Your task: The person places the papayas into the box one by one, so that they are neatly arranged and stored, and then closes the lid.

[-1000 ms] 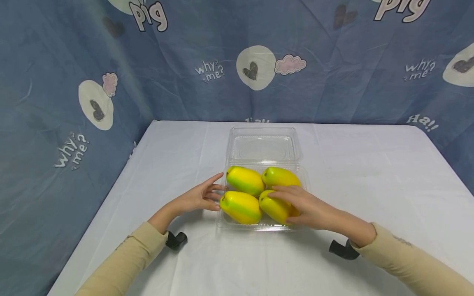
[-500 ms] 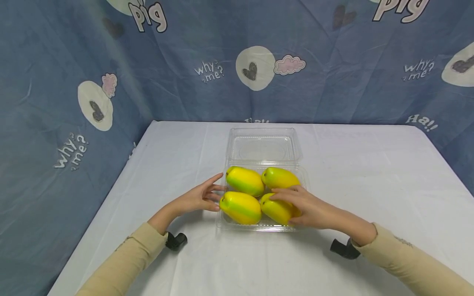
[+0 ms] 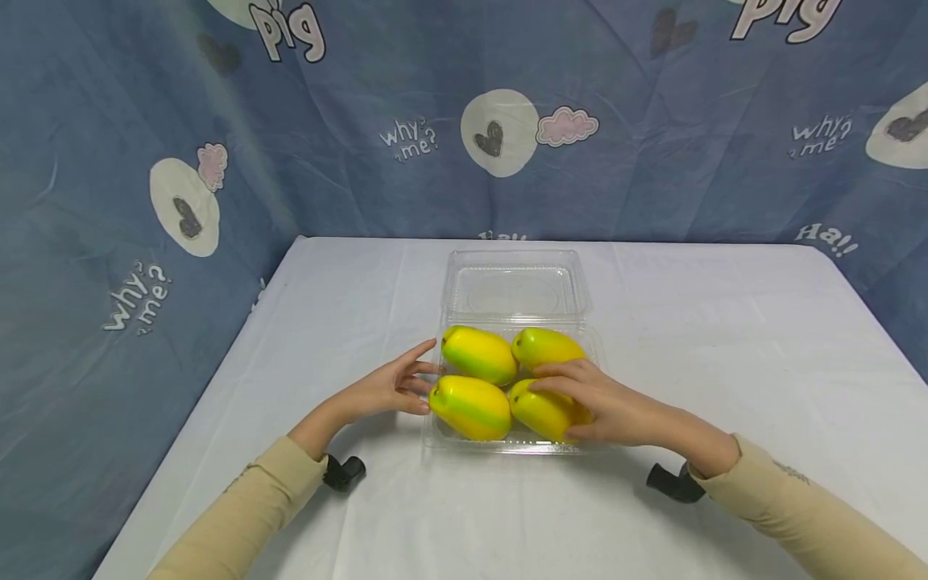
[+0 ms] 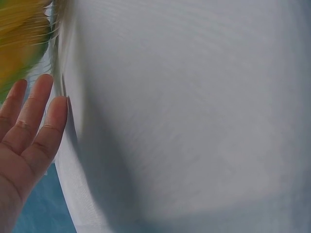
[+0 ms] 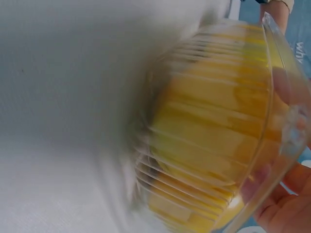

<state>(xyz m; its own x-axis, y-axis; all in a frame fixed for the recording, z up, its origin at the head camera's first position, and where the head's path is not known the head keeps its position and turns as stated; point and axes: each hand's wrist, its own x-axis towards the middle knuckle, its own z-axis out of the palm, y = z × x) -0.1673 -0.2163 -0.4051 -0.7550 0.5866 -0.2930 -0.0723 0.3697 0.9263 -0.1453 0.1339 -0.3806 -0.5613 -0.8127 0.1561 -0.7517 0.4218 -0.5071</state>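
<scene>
In the head view, several yellow-green mangoes [image 3: 478, 354] lie in two rows in the base of a clear plastic clamshell box [image 3: 500, 448]. My right hand [image 3: 616, 412] holds the near right mango [image 3: 542, 411], fingers over its top and thumb at its front side. That mango sits down in the box. My left hand [image 3: 384, 391] is at the box's left side with fingers spread, close to the near left mango [image 3: 471, 408], holding nothing. In the right wrist view, the box's ribbed wall [image 5: 209, 126] blurs the mangoes behind it, and my right fingers reach over the rim.
Behind the base, the box's lid [image 3: 515, 282] lies folded back on the white-covered table [image 3: 710, 338]. A blue patterned cloth [image 3: 348, 177] hangs behind and to the left of the table. Black wrist cameras [image 3: 344, 474] hang below both cuffs.
The near right mango has shifted slightly toward me and settled, with my right hand on it. My right fingers have since risen a little. The left hand stays in place.
</scene>
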